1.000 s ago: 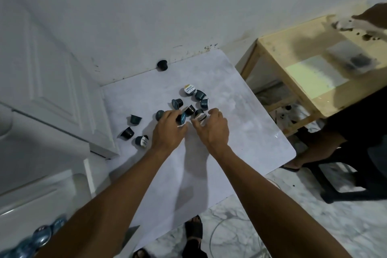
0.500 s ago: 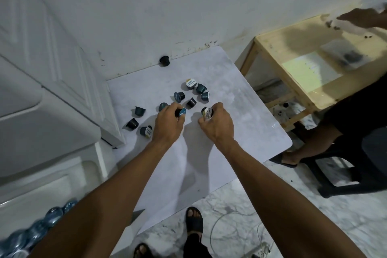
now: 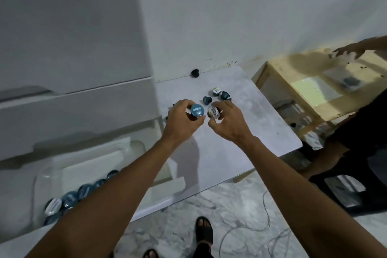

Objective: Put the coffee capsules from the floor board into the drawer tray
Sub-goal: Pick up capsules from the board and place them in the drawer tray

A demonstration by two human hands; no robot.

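My left hand (image 3: 181, 123) holds a blue-lidded coffee capsule (image 3: 197, 110) lifted above the white marbled floor board (image 3: 247, 140). Beside it, my right hand (image 3: 228, 125) grips a silver-lidded capsule (image 3: 213, 111). Loose dark capsules (image 3: 207, 100) lie on the board beyond my fingers, one with a white and yellow lid (image 3: 217, 90), and a lone one (image 3: 195, 73) rests by the wall. At the lower left, the open drawer holds a clear tray (image 3: 41, 182) with a row of several capsules (image 3: 83, 190), partly hidden by my left forearm.
White drawer fronts (image 3: 73, 100) rise at the left. A wooden table (image 3: 314, 90) stands to the right, with another person's hand (image 3: 351, 50) over it and their legs on a dark chair (image 3: 345, 190). My sandalled feet (image 3: 204, 232) and a cable lie on the marble floor.
Both hands closed on capsules on the board and lifted them up and leftward. The view swung left and down, bringing the open drawer and its tray into sight.
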